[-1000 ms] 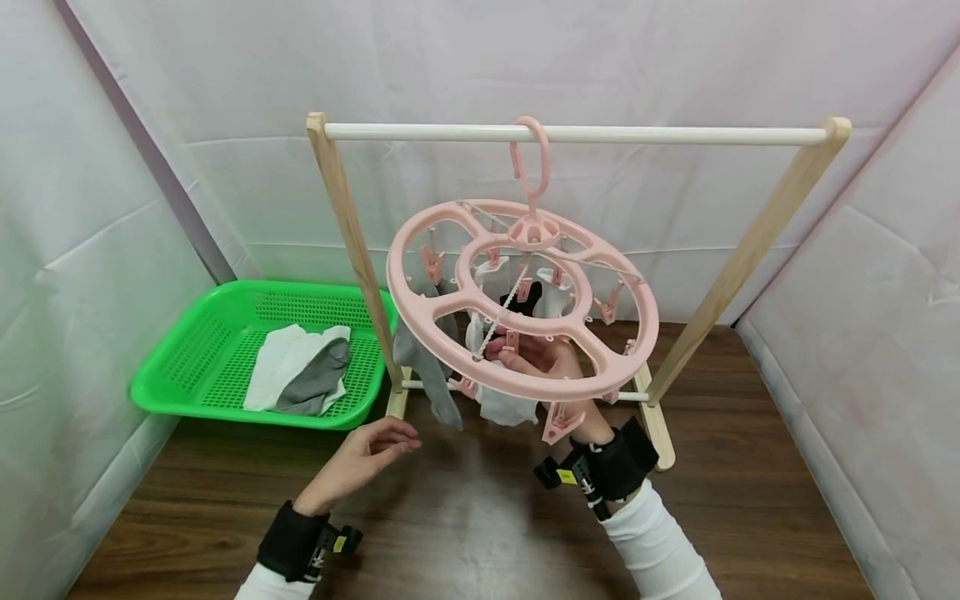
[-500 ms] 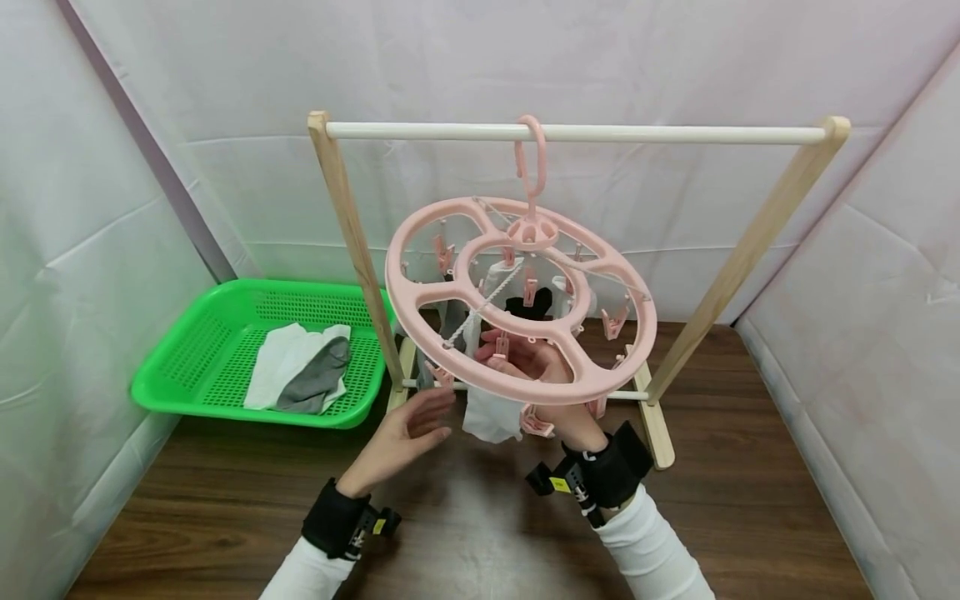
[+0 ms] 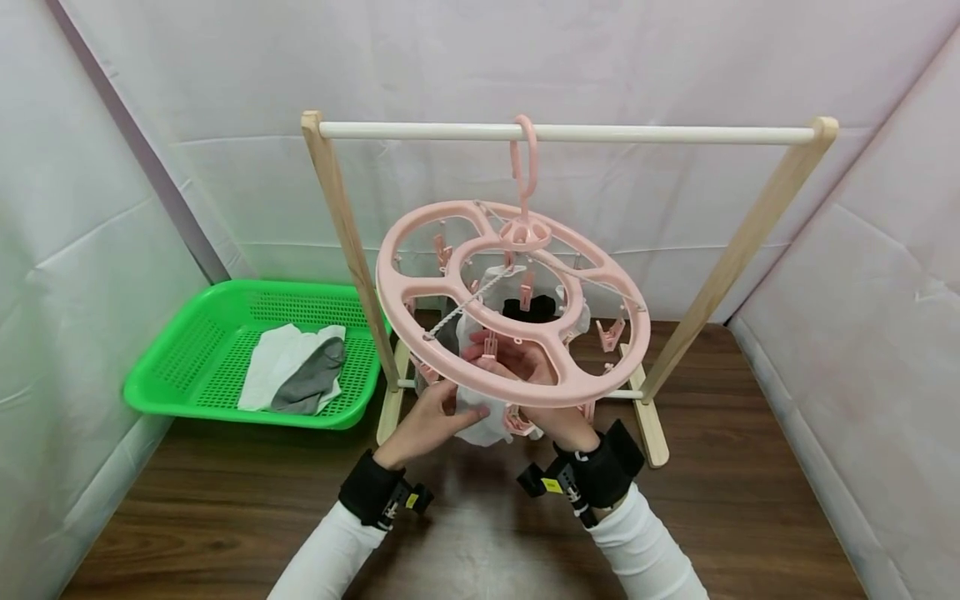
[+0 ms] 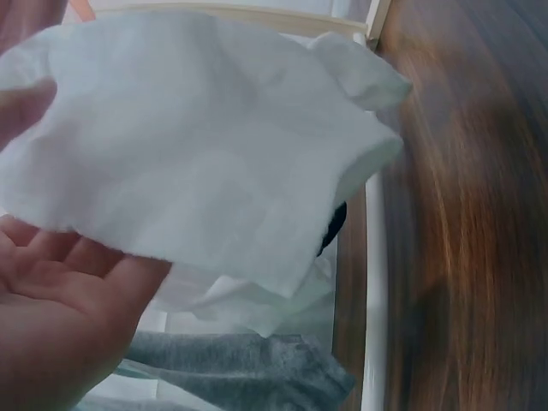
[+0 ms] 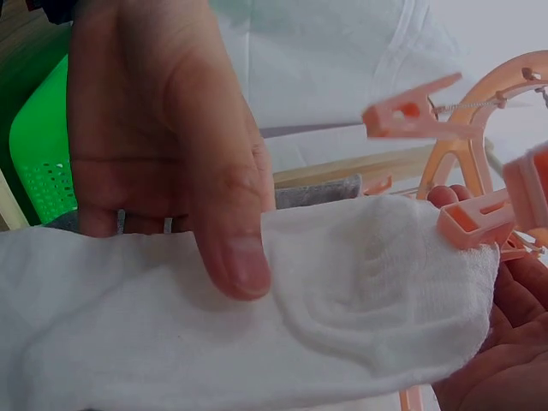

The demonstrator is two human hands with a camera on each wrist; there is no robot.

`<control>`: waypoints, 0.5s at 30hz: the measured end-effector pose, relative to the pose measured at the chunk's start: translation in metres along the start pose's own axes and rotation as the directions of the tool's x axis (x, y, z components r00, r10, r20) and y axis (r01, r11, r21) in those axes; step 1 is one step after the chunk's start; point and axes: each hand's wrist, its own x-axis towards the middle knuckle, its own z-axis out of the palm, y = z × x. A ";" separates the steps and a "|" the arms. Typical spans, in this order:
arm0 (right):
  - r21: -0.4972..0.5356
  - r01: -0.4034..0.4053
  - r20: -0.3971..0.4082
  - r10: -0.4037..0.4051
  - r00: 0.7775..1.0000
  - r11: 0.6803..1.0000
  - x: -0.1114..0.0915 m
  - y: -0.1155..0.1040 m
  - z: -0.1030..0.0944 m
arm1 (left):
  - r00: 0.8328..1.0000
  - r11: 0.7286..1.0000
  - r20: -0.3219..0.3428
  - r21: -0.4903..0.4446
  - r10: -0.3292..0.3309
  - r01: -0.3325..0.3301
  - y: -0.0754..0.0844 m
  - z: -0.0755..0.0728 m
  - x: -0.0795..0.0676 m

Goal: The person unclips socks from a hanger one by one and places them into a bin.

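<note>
A white sock (image 3: 480,429) hangs toe-up from a pink clothes peg (image 5: 477,220) under the round pink drying hanger (image 3: 420,354). My right hand (image 3: 528,362) is at this peg, its fingers loosely behind the sock's toe. My left hand (image 3: 427,425) reaches the sock from the left. In the right wrist view its fairly straight thumb (image 5: 235,248) lies over the sock's front, with the fingers behind. Fingers of the left hand (image 4: 77,300) also pass behind the white cloth in the left wrist view. Grey and black socks (image 3: 532,308) hang farther back.
A green basket (image 3: 157,408) at left contains white and grey cloth (image 3: 292,367). The hanger hooks over the white bar (image 3: 637,133) of a wooden stand (image 3: 738,258). Several unused pegs (image 3: 611,335) dangle from the ring. Pale curtains enclose the dark wooden surface (image 3: 480,542).
My left hand has moved right and up from beside the basket to the white sock. The hanger has turned slightly, and my right hand has shifted a little left with the peg.
</note>
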 end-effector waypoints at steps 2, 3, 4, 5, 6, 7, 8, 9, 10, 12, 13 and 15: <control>-0.005 -0.004 -0.005 0.004 1.000 1.000 0.001 0.000 0.000 | 1.000 0.999 -0.014 0.036 -0.017 0.018 0.002 0.001 0.000; -0.009 -0.005 -0.005 0.005 1.000 1.000 0.001 0.000 0.000 | 0.999 0.998 -0.021 0.046 -0.030 0.031 0.002 0.001 0.000; -0.017 -0.008 -0.008 0.007 1.000 1.000 0.001 0.000 0.000 | 0.999 0.998 -0.021 0.044 -0.042 0.043 0.003 0.002 0.000; -0.026 -0.002 -0.008 0.002 1.000 1.000 0.001 0.001 0.000 | 0.998 0.997 -0.025 0.051 -0.057 0.058 0.003 0.003 0.000; -0.033 -0.002 -0.013 0.001 1.000 0.999 0.001 0.001 -0.001 | 0.997 0.996 -0.030 0.052 -0.075 0.076 0.004 0.003 0.000; -0.030 0.000 -0.017 -0.001 1.000 1.000 0.000 0.002 -0.001 | 0.995 0.994 -0.035 0.052 -0.092 0.094 0.004 0.004 0.000; -0.024 0.008 -0.020 -0.008 1.000 1.000 -0.001 0.002 -0.001 | 0.994 0.993 -0.038 0.052 -0.107 0.109 0.005 0.004 0.000; -0.018 0.019 -0.026 -0.020 0.999 1.000 -0.002 0.003 -0.001 | 0.992 0.991 -0.041 0.052 -0.120 0.122 0.005 0.005 -0.001; -0.012 0.032 -0.032 -0.032 0.999 0.999 -0.003 0.004 -0.002 | 0.991 0.990 -0.042 0.052 -0.127 0.129 0.005 0.005 -0.001; -0.007 0.059 -0.046 -0.060 0.997 0.998 -0.005 0.007 -0.003 | 0.991 0.990 -0.045 0.052 -0.129 0.132 0.004 0.006 -0.002; -0.003 0.076 -0.047 -0.076 0.996 0.997 -0.006 0.009 -0.005 | 0.991 0.991 -0.042 0.048 -0.126 0.128 0.003 0.007 -0.003; 0.000 0.103 -0.055 -0.103 0.993 0.995 -0.007 0.019 -0.012 | 0.994 0.993 -0.037 0.047 -0.106 0.107 0.001 0.008 -0.005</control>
